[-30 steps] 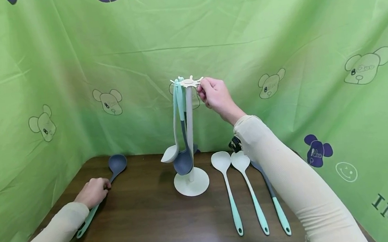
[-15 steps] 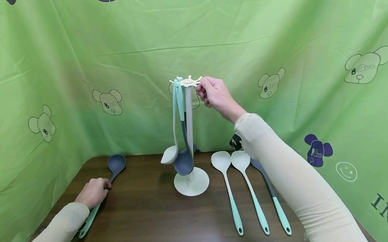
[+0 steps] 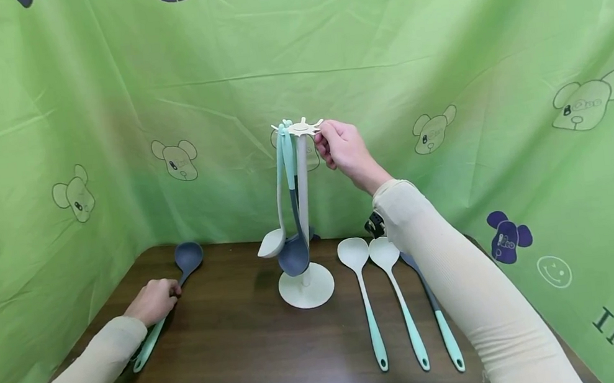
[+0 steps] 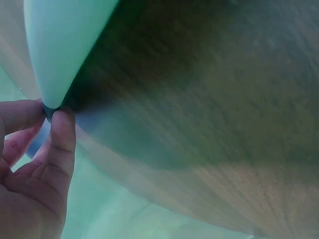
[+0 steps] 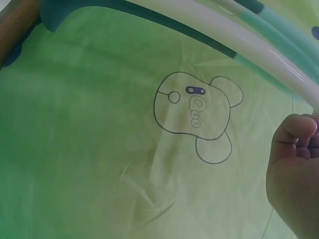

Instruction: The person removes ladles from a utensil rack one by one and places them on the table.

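Observation:
At the left of the table a dark blue cooking spoon (image 3: 188, 257) with a mint handle lies slantwise. My left hand (image 3: 154, 302) pinches it where the dark shaft meets the mint handle; the left wrist view shows thumb and fingers on that joint. A white utensil stand (image 3: 307, 286) rises mid-table. My right hand (image 3: 346, 150) pinches one of its top hooks between thumb and finger. On the stand's left side hang a white ladle (image 3: 272, 243), a dark blue ladle (image 3: 294, 255) and another dark utensil mostly hidden behind. The right wrist view shows the curled right hand (image 5: 294, 169) beside the pole.
Right of the stand lie two white spoons (image 3: 353, 253) with mint handles, side by side. A dark blue utensil (image 3: 447, 336) with a mint handle lies beyond them, its head partly hidden by my right sleeve. Green printed cloth (image 3: 291, 43) hangs behind and beside the table.
The handle end of the left spoon has swung slightly to the right in my left hand. My right hand stays at the hook. The head view has shifted a little.

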